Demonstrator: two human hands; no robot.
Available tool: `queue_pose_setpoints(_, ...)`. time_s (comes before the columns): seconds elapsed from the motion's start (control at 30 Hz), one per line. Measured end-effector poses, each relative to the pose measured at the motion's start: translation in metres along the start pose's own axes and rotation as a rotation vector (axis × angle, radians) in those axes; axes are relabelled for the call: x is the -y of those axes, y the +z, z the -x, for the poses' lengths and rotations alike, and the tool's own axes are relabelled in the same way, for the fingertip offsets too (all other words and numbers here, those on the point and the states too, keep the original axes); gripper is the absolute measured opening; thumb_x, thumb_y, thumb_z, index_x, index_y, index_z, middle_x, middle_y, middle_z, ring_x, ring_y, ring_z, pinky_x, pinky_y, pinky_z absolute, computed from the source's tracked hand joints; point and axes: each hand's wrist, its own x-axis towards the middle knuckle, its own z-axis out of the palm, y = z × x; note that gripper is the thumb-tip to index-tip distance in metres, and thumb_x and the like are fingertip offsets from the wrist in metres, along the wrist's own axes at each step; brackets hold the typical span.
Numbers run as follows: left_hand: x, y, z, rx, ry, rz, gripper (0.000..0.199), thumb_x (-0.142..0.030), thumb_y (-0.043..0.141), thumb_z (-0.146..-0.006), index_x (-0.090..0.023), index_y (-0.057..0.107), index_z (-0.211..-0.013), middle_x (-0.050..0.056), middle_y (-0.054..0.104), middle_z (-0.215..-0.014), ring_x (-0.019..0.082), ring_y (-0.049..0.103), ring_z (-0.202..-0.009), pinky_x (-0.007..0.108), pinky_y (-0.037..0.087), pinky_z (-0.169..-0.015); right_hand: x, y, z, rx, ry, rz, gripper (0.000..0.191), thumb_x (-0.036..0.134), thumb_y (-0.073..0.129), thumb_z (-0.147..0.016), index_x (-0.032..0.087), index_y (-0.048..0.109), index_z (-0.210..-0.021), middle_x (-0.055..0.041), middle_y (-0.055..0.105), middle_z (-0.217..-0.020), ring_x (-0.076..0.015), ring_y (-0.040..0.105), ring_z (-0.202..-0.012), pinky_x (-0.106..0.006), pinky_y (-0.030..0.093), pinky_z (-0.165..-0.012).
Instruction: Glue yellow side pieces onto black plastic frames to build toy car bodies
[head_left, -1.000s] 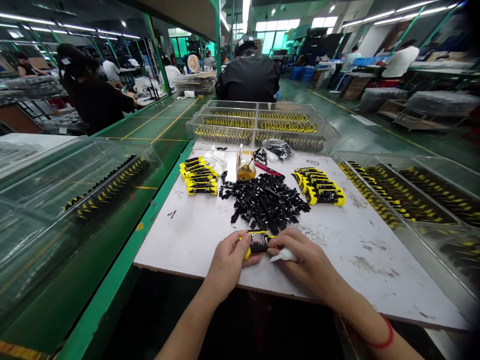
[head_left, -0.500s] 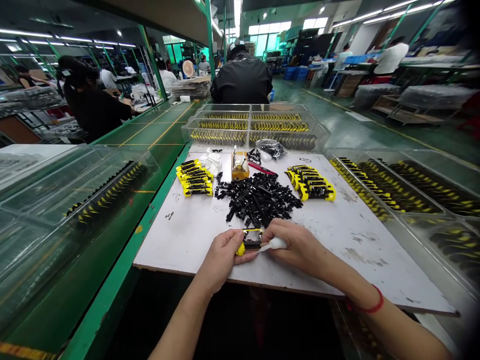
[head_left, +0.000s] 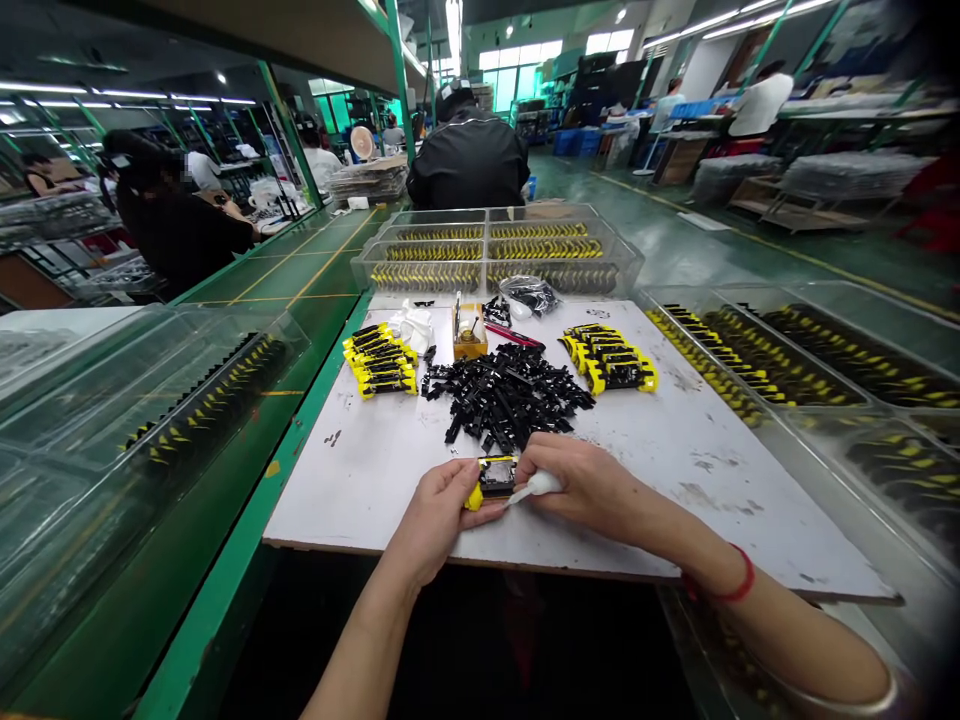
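Observation:
My left hand grips a yellow-and-black plastic part at the near edge of the white work board. My right hand pinches a small white tube, its tip close to the part's lower edge. The fingers of my right hand touch the far side of the part. Just beyond both hands lies a heap of black plastic pieces. Stacks of yellow-and-black parts sit on the board to the left and right of the heap.
A small amber box with tools, a red-handled tool, a plastic bag and white material lie at the board's far edge. Clear trays of parts stand behind, left and right. Co-workers sit beyond.
The whole view has swung, so the board sits further left and higher. The white tube has shifted up in my right hand, with its tip nearer the part, which stays in my left hand.

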Motion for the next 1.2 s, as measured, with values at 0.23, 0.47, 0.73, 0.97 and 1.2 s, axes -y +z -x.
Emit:
queue_pose_setpoints(0.23,-0.001,0.0,0.001,0.019,-0.003,-0.02,0.031,-0.035,0.053,-0.09,-0.009,0.062,-0.103,0.012,0.066,-0.102,0.022,0.063,-0.097,0.035,0.052,-0.09,-0.001,-0.004,-0.004,0.041,-0.009,-0.013,0.017,0.005,0.06,-0.07,0.018,0.059,-0.08,0.0004,0.057,-0.078,-0.0134,0.054,-0.073,-0.023,0.04,-0.065)
queue_pose_setpoints(0.47,0.0,-0.001,0.002,0.048,0.01,-0.009,0.031,-0.035,0.054,-0.09,-0.008,0.063,-0.102,0.013,0.066,-0.104,0.021,0.064,-0.095,0.035,0.052,-0.089,-0.004,-0.006,-0.006,0.068,-0.014,-0.057,0.016,0.006,0.06,-0.071,0.018,0.06,-0.082,-0.0004,0.058,-0.08,-0.0136,0.055,-0.075,-0.023,0.039,-0.066)
queue_pose_setpoints(0.73,0.006,-0.003,-0.001,-0.002,0.014,-0.004,0.03,-0.024,0.067,-0.081,-0.008,0.061,-0.105,0.013,0.068,-0.104,0.019,0.066,-0.091,0.031,0.053,-0.088,-0.007,-0.002,-0.003,-0.01,0.174,-0.254,0.006,0.02,0.06,-0.078,0.02,0.061,-0.083,-0.0006,0.061,-0.083,-0.0144,0.056,-0.076,-0.024,0.041,-0.068)
queue_pose_setpoints(0.97,0.006,-0.004,0.001,0.009,0.054,-0.005,0.03,-0.026,0.066,-0.082,-0.009,0.06,-0.107,0.014,0.067,-0.108,0.021,0.065,-0.097,0.031,0.053,-0.088,-0.007,-0.005,0.007,-0.039,0.5,-0.509,0.03,0.045,0.054,-0.084,0.021,0.057,-0.101,-0.0005,0.06,-0.08,-0.0144,0.054,-0.067,-0.026,0.043,-0.059)
queue_pose_setpoints(1.2,0.006,-0.003,0.002,0.016,0.074,-0.012,0.03,-0.026,0.066,-0.082,-0.01,0.06,-0.107,0.014,0.067,-0.109,0.02,0.065,-0.098,0.03,0.053,-0.087,0.004,0.001,0.002,0.097,0.606,-0.819,0.028,0.042,0.058,-0.082,0.018,0.054,-0.095,0.0054,0.048,-0.06,-0.0062,0.038,-0.047,-0.019,0.029,-0.041)
